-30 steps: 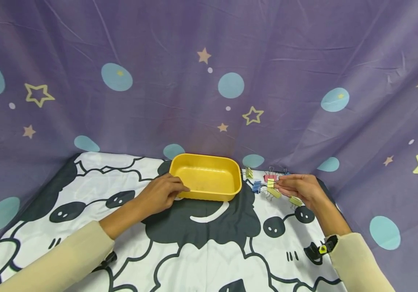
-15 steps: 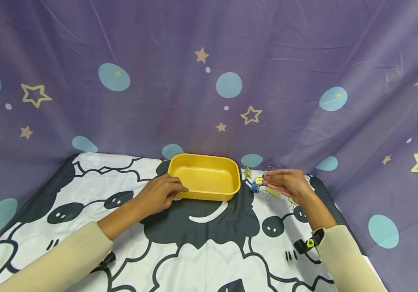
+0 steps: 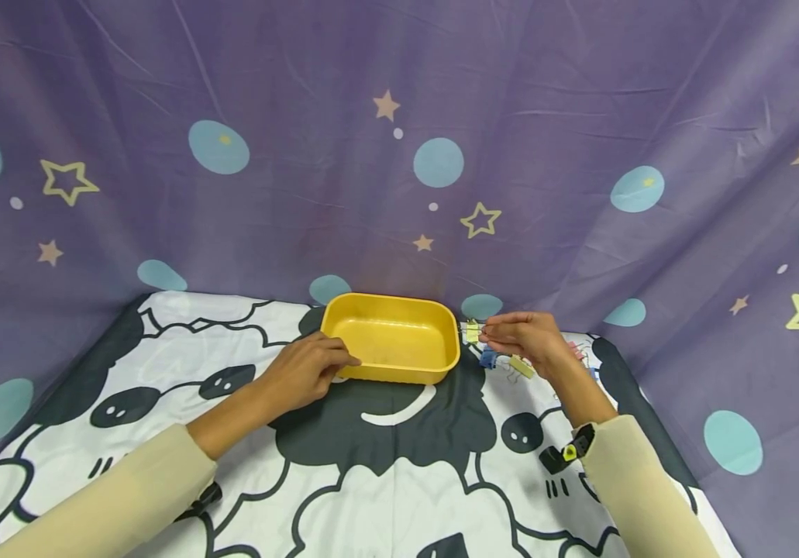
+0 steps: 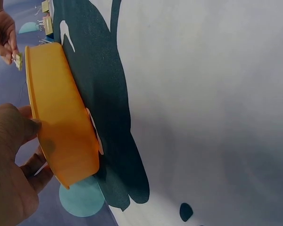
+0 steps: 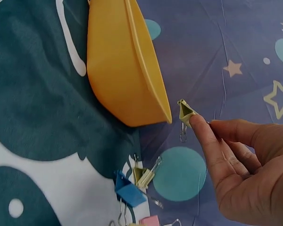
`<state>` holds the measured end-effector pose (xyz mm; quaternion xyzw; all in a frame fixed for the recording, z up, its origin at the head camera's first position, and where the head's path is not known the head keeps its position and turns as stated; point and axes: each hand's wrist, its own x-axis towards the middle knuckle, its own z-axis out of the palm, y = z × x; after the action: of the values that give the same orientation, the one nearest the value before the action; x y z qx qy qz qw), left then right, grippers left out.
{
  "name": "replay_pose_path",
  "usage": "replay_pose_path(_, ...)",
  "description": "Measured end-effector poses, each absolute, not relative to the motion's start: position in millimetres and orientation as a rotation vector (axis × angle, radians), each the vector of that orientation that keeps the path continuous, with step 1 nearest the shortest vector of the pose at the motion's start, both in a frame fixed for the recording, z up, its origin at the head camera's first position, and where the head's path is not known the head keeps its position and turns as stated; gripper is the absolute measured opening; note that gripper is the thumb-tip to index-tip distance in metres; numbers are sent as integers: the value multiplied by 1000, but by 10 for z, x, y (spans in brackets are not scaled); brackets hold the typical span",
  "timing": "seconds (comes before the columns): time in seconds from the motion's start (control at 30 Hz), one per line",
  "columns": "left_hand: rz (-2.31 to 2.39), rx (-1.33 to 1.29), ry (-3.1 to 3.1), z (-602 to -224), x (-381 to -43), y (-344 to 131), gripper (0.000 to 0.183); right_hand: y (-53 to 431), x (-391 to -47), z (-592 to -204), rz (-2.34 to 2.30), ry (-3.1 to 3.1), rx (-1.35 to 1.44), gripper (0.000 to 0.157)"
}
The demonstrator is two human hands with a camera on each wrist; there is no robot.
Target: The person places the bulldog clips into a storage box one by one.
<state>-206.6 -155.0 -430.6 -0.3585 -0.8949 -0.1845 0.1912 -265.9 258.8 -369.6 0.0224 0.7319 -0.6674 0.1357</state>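
Observation:
My left hand (image 3: 308,366) grips the near left rim of a yellow plastic tray (image 3: 444,373), thumb on one side and fingers on the other in the left wrist view. Between the thumb and fingertips of my right hand (image 5: 254,165) is a pale yellow binder clip (image 5: 186,115), raised just beyond the tray's right end. Below it in the right wrist view lie a blue binder clip (image 5: 130,195) and another yellow clip (image 5: 145,178). The tray's inside shows no objects in the head view.
Under the right forearm and hand, more binder clips are spread on the cloth, among them a yellow one (image 3: 521,366) and a pink one (image 3: 576,351), partly hidden. A purple curtain (image 3: 287,194) hangs behind the table's sheep-print cloth (image 3: 399,504).
My right hand has carried the yellow binder clip leftward, from above the other clips to beside the tray's right end. The left hand keeps its hold on the rim.

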Motion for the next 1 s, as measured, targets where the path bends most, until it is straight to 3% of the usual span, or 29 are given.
replay_pose_path(0.27,-536,-996,-2519,-4308,-2065,-1555,36,2399,-2742,-3674,-1927,2108,40,48)
replay_pose_path(1.0,-577,-971,-2525,-4300,-2062,-1546,35,1864,-2813,-3692,-1664,2332,-162,35)
